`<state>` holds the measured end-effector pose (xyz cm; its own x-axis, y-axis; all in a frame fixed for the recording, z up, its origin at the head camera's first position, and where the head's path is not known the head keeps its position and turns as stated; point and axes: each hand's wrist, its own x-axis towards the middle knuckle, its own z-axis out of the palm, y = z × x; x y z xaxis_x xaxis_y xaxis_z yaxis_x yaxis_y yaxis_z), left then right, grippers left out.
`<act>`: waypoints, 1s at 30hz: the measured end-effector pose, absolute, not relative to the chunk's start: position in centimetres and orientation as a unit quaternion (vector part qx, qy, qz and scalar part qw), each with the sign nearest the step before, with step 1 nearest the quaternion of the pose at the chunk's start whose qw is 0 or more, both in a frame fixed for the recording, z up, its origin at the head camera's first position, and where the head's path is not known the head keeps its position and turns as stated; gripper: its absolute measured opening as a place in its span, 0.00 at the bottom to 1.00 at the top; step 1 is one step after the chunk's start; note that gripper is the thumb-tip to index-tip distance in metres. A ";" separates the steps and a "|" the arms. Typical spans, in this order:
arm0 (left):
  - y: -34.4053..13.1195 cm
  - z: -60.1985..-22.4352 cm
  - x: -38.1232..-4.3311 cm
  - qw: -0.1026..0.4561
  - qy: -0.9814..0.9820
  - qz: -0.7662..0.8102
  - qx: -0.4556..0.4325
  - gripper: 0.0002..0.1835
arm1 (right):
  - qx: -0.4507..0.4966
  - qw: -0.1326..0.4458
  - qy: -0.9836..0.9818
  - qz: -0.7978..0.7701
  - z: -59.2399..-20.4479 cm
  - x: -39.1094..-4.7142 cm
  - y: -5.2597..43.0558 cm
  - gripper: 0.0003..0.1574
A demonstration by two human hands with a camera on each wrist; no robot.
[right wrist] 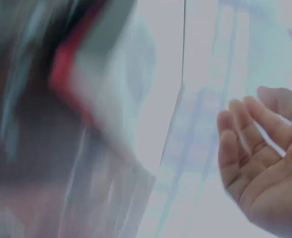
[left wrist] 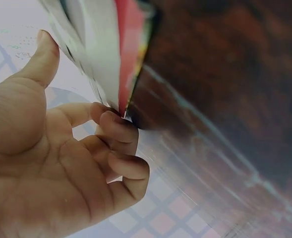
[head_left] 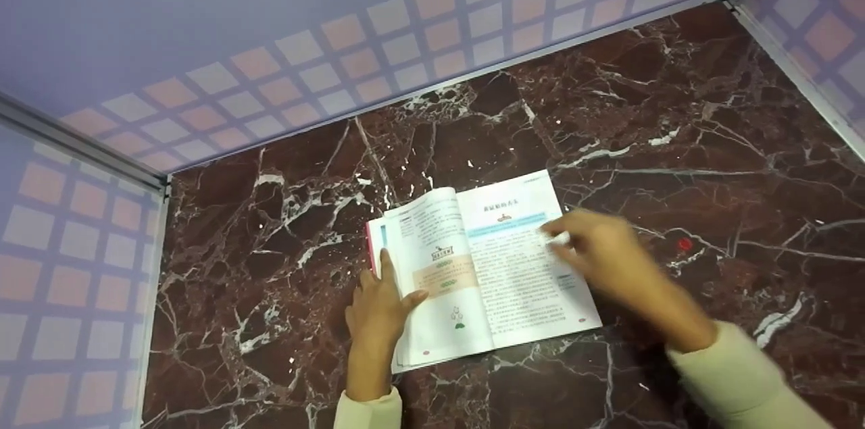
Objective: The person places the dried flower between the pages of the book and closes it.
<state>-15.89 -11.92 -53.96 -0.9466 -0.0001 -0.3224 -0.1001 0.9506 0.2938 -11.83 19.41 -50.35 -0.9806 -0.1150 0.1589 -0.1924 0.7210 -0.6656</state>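
Observation:
An open book [head_left: 520, 280] with printed pages lies on the dark marbled surface. My left hand [head_left: 380, 307] is at its left side, thumb stretched over the left page [head_left: 442, 321] and index finger along the page edge. In the left wrist view, the curled fingers [left wrist: 128, 131] meet the edge of the pages and red cover [left wrist: 128, 49]. My right hand [head_left: 601, 250], blurred, is over the outer part of the right page. In the right wrist view its fingers [right wrist: 235, 139] are loosely bent, apart from the book [right wrist: 116, 84], with nothing between them.
The reddish-brown marbled surface [head_left: 676, 199] has white veins and small pale flecks. A red spot [head_left: 684, 244] shows right of the book. Low panels with pink and white squares border it at the back [head_left: 378, 44], left [head_left: 74, 246] and right [head_left: 824, 30].

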 end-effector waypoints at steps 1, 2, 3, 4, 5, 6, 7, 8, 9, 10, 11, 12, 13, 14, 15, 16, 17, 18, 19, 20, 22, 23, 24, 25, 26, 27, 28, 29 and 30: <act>-12.0 -53.9 -15.9 0.162 0.974 0.155 -0.025 0.54 | 0.057 0.062 -0.930 0.356 -50.3 -11.9 20.9 0.13; -12.1 -53.9 -15.9 0.162 0.974 0.156 -0.023 0.54 | 0.031 0.067 -0.936 0.345 -50.2 -11.9 22.4 0.12; -12.1 -53.9 -15.9 0.162 0.974 0.157 -0.021 0.54 | 0.007 0.067 -0.941 0.332 -50.2 -11.7 23.9 0.11; -12.2 -53.9 -15.9 0.161 0.974 0.157 -0.019 0.54 | -0.014 0.064 -0.946 0.317 -50.2 -11.5 25.4 0.11; -12.2 -53.9 -15.9 0.160 0.974 0.156 -0.018 0.54 | -0.031 0.059 -0.950 0.304 -50.4 -11.2 26.7 0.10; -12.3 -53.9 -15.9 0.160 0.975 0.156 -0.017 0.54 | -0.045 0.056 -0.954 0.292 -50.7 -10.8 28.0 0.10; -12.4 -54.0 -15.9 0.159 0.975 0.154 -0.017 0.53 | -0.057 0.054 -0.956 0.282 -51.0 -10.5 29.1 0.10; -12.5 -54.0 -15.9 0.158 0.975 0.153 -0.017 0.53 | -0.064 0.051 -0.959 0.272 -51.5 -10.1 30.0 0.11; -12.5 -54.0 -15.9 0.157 0.976 0.153 -0.016 0.53 | -0.068 0.051 -0.961 0.263 -51.9 -9.7 30.8 0.11; -12.6 -54.0 -15.9 0.156 0.976 0.153 -0.016 0.53 | -0.071 0.054 -0.963 0.254 -52.4 -9.3 31.4 0.12; -12.6 -54.0 -15.9 0.156 0.976 0.152 -0.016 0.53 | -0.074 0.054 -0.964 0.249 -52.9 -9.0 31.8 0.12; -12.6 -54.0 -15.9 0.156 0.976 0.153 -0.016 0.53 | -0.077 0.056 -0.965 0.245 -53.3 -8.7 32.0 0.12; -12.7 -54.0 -15.9 0.156 0.976 0.153 -0.016 0.53 | -0.081 0.056 -0.966 0.241 -53.7 -8.4 32.2 0.13; -12.7 -54.0 -15.9 0.157 0.975 0.154 -0.016 0.53 | -0.083 0.058 -0.966 0.238 -54.0 -8.2 32.3 0.13; -12.7 -54.0 -15.9 0.157 0.975 0.155 -0.015 0.53 | -0.088 0.060 -0.966 0.237 -54.2 -8.0 32.4 0.13; -12.7 -54.1 -15.9 0.158 0.975 0.155 -0.015 0.53 | -0.093 0.062 -0.965 0.236 -54.3 -7.9 32.4 0.12; -12.7 -54.1 -15.9 0.159 0.975 0.156 -0.015 0.53 | -0.097 0.063 -0.965 0.235 -54.4 -7.8 32.4 0.12; -12.7 -54.1 -15.9 0.160 0.975 0.156 -0.016 0.53 | -0.102 0.064 -0.964 0.235 -54.4 -7.7 32.4 0.12; -12.6 -54.1 -15.9 0.160 0.975 0.156 -0.016 0.53 | -0.107 0.063 -0.964 0.235 -54.4 -7.7 32.5 0.11; -12.6 -54.1 -15.9 0.161 0.974 0.156 -0.016 0.53 | -0.111 0.061 -0.964 0.235 -54.4 -7.7 32.5 0.11; -12.5 -54.1 -15.8 0.161 0.974 0.155 -0.016 0.53 | -0.116 0.056 -0.964 0.234 -54.4 -7.6 32.5 0.10; -12.5 -54.1 -15.8 0.161 0.975 0.155 -0.015 0.53 | -0.118 0.052 -0.964 0.233 -54.4 -7.6 32.6 0.10; -12.4 -54.1 -15.8 0.160 0.975 0.155 -0.015 0.53 | -0.119 0.048 -0.964 0.232 -54.4 -7.5 32.7 0.10; -12.4 -54.1 -15.8 0.159 0.975 0.154 -0.014 0.53 | -0.119 0.044 -0.965 0.231 -54.4 -7.5 32.7 0.09; -12.4 -54.1 -15.8 0.158 0.975 0.153 -0.013 0.53 | -0.119 0.042 -0.965 0.231 -54.5 -7.5 32.8 0.09; -12.3 -54.1 -15.8 0.157 0.976 0.153 -0.013 0.53 | -0.120 0.040 -0.965 0.230 -54.5 -7.5 32.8 0.08; -12.3 -54.1 -15.8 0.156 0.976 0.153 -0.012 0.53 | -0.121 0.037 -0.965 0.230 -54.5 -7.5 32.8 0.07; -12.3 -54.1 -15.8 0.155 0.976 0.152 -0.012 0.53 | -0.122 0.035 -0.965 0.231 -54.5 -7.5 32.8 0.06; -12.2 -54.0 -15.8 0.155 0.976 0.151 -0.012 0.53 | -0.122 0.035 -0.965 0.231 -54.5 -7.5 32.8 0.06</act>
<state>-15.81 -12.24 -54.05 -0.9514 0.0235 -0.3070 -0.0707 0.9538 0.2920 -7.52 32.79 -54.46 -0.9680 0.2507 0.0109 0.2185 0.8637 -0.4541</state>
